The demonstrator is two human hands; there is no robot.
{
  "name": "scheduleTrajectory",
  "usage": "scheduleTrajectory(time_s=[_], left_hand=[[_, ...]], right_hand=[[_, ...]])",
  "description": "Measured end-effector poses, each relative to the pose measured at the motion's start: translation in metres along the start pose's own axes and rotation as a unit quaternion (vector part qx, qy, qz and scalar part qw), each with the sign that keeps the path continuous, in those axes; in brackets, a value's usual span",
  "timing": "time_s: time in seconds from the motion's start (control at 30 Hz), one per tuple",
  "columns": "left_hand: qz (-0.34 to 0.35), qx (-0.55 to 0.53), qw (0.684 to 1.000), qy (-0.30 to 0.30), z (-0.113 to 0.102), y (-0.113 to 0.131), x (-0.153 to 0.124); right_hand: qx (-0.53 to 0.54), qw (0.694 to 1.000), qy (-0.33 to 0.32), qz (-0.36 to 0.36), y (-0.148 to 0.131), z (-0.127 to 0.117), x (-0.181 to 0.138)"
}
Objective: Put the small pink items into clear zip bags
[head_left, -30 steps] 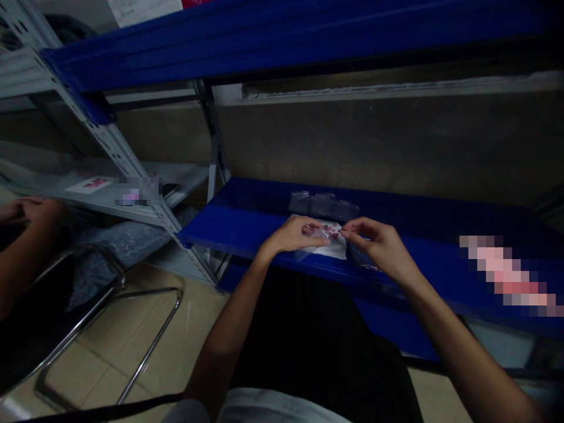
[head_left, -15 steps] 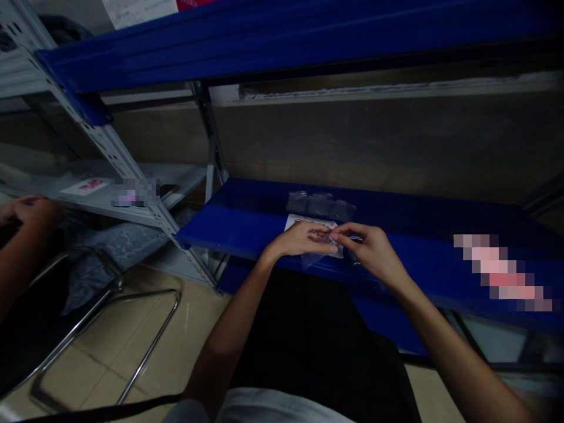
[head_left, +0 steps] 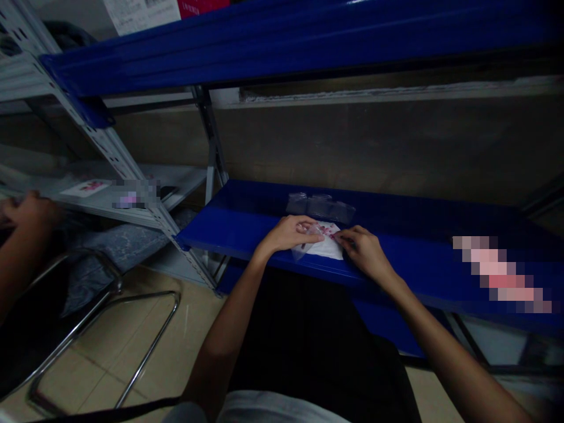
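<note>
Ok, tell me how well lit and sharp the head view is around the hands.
Head view: dim; left hand, right hand and white card are underlit beneath the upper blue shelf; card's pink print is soft; wide-angle bends shelf edges; pixelated patches at both sides.

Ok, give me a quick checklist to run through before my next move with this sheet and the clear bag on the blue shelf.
1. Left hand touching the clear bag: ok.
2. Right hand fingertips at the right edge of the white sheet: ok.
3. Sheet lying flat on the blue shelf: ok.
4. Sheet fully inside the bag: cannot tell, too dim.
5. Spare clear bags at the shelf's back, apart from both hands: ok.
6. Co-worker's hand far off to the left: ok.
</note>
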State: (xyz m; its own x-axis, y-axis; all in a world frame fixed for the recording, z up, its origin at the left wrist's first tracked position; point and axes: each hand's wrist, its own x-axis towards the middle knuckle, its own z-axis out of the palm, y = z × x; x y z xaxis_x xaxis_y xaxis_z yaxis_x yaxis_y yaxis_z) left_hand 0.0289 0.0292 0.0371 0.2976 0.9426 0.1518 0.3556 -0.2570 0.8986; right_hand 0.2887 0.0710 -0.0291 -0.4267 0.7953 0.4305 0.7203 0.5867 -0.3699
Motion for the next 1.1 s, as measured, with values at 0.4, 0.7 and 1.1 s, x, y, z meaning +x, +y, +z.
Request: scheduleTrajectory(time_s=[0.4,0.7,1.1], left_hand=[[-0.033,0.028,0.999,0.015,-0.002,0.004,-0.003],[-0.019,0.03,0.999,-0.009,-0.003,0.0,-0.002],[0.017,-0.108,0.988,-0.108,0.017,-0.005,0.001]], right_hand=[[-0.046,0.998,-0.032,0.019,-0.003,0.005,0.001],[0.032,0.999,-0.008,0.012,-0.011,-0.003,0.006],[0.255,0.967,-0.01,0.024,-0.065,-0.033,0.008]])
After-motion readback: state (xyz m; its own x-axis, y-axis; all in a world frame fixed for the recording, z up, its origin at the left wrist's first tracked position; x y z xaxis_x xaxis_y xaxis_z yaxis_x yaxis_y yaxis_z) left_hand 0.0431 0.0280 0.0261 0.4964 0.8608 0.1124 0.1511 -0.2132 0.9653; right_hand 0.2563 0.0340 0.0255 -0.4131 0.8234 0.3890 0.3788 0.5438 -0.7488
